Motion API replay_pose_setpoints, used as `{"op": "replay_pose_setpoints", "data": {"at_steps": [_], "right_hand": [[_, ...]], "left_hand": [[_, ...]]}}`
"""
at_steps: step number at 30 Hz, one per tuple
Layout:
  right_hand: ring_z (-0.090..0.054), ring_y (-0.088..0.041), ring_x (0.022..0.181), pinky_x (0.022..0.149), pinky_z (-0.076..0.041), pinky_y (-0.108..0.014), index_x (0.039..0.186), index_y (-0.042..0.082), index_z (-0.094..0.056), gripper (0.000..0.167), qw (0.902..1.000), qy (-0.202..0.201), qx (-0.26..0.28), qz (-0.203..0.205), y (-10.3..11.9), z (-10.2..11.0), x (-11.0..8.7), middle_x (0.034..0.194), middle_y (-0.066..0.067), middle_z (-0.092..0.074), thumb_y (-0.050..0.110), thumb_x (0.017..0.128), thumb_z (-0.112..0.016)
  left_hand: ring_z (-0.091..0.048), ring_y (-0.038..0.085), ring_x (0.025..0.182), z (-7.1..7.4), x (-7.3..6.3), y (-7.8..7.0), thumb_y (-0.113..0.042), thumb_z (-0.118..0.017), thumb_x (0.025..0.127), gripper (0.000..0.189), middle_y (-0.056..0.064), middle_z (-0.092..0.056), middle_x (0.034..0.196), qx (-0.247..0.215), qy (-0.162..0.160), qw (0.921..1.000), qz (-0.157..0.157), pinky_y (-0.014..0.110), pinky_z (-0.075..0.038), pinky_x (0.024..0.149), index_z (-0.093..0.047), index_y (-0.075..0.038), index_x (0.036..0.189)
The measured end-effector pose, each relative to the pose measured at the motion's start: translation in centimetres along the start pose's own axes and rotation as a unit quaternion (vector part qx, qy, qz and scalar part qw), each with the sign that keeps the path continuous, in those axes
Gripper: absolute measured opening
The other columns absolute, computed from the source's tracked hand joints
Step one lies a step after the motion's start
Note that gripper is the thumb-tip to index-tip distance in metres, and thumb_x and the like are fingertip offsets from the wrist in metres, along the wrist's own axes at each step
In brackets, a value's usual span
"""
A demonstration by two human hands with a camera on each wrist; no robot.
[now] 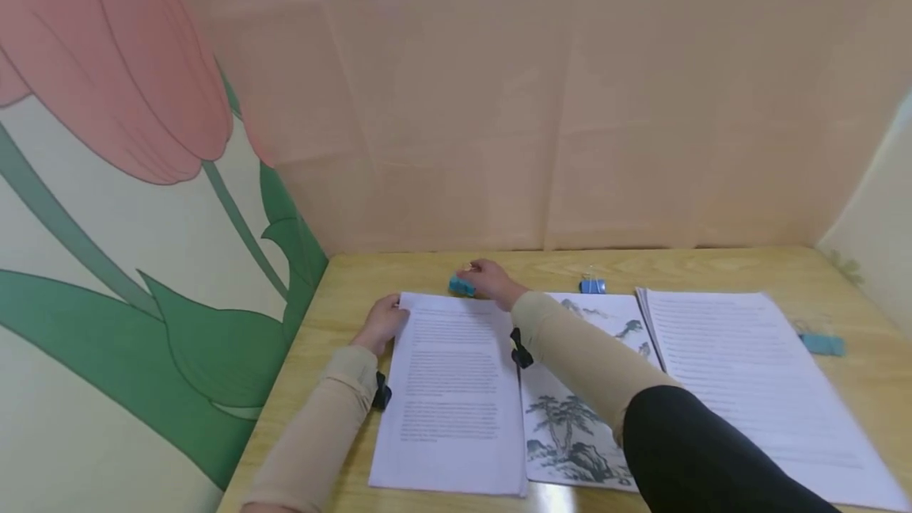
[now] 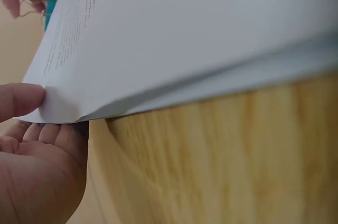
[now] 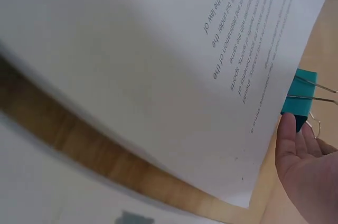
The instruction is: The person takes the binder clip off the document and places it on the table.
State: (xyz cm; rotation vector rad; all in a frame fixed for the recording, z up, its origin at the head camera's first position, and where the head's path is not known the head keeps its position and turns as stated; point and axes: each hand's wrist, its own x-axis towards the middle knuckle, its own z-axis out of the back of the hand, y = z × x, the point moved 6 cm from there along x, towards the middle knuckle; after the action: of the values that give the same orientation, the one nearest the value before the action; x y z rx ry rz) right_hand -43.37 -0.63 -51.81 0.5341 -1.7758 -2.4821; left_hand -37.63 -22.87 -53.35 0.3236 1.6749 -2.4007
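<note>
My left hand [image 1: 381,324] grips the upper left corner of a stack of printed paper [image 1: 452,394]. In the left wrist view the thumb [image 2: 24,100] lies on the top sheet and the other fingers are curled underneath. At the stack's far edge my right hand [image 1: 493,282] holds a teal binder clip [image 1: 461,286]. The right wrist view has the clip [image 3: 302,94] right at the paper's edge, its wire handles pointing away from the sheets and my fingertips against its lower end.
Right of the stack lies a sheet with an ink landscape [image 1: 570,434], partly under my right forearm. Further right is another printed stack [image 1: 748,386]. A blue binder clip [image 1: 592,286] sits behind the landscape, and a teal one [image 1: 822,343] at the right. Walls border the wooden table [image 1: 399,266].
</note>
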Motion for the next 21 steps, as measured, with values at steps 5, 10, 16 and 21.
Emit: {"op": "replay_pose_setpoints", "data": {"at_steps": [5, 10, 16, 21], "right_hand": [[-0.044, -0.039, 0.140, 0.112, -0.042, -0.048, 0.156, -0.007, -0.031, 0.069, 0.9998, 0.008, 0.007, -0.015, -0.5, -0.3, 0.0, 0.155, -0.027, -0.041, 0.030, 0.106, -0.059], [-0.042, -0.039, 0.142, 0.113, -0.040, -0.048, 0.157, -0.007, -0.029, 0.072, 0.9995, 0.021, 0.013, -0.019, -0.6, -0.1, 0.0, 0.159, -0.027, -0.035, 0.035, 0.106, -0.057], [-0.039, -0.037, 0.145, 0.117, -0.035, -0.049, 0.159, -0.004, -0.026, 0.073, 0.9979, 0.031, 0.032, -0.048, -1.5, 0.1, -0.5, 0.162, -0.025, -0.033, 0.037, 0.107, -0.056], [-0.041, -0.037, 0.144, 0.116, -0.037, -0.048, 0.159, -0.004, -0.028, 0.071, 0.9981, 0.022, 0.036, -0.045, -1.5, 0.3, -0.2, 0.160, -0.024, -0.036, 0.033, 0.106, -0.057]], "left_hand": [[-0.065, 0.029, 0.107, -0.2, 0.1, 0.2, -0.004, -0.047, 0.105, 0.040, 0.018, -0.068, 0.121, 0.001, 0.006, 1.0000, 0.004, 0.044, -0.051, 0.096, -0.056, 0.003, 0.143], [-0.063, 0.033, 0.110, -0.2, 0.1, 0.1, -0.004, -0.047, 0.105, 0.039, 0.020, -0.066, 0.124, -0.005, 0.008, 0.9999, -0.005, 0.048, -0.048, 0.101, -0.055, 0.004, 0.142], [-0.060, 0.034, 0.118, -0.8, 0.2, 0.3, -0.002, -0.049, 0.104, 0.040, 0.023, -0.062, 0.133, -0.007, 0.019, 0.9998, 0.006, 0.048, -0.046, 0.105, -0.053, 0.006, 0.143], [-0.059, 0.036, 0.120, -0.8, 0.4, 0.2, -0.006, -0.055, 0.103, 0.044, 0.023, -0.060, 0.134, -0.009, 0.007, 0.9998, 0.015, 0.050, -0.045, 0.105, -0.051, 0.005, 0.145]]}}
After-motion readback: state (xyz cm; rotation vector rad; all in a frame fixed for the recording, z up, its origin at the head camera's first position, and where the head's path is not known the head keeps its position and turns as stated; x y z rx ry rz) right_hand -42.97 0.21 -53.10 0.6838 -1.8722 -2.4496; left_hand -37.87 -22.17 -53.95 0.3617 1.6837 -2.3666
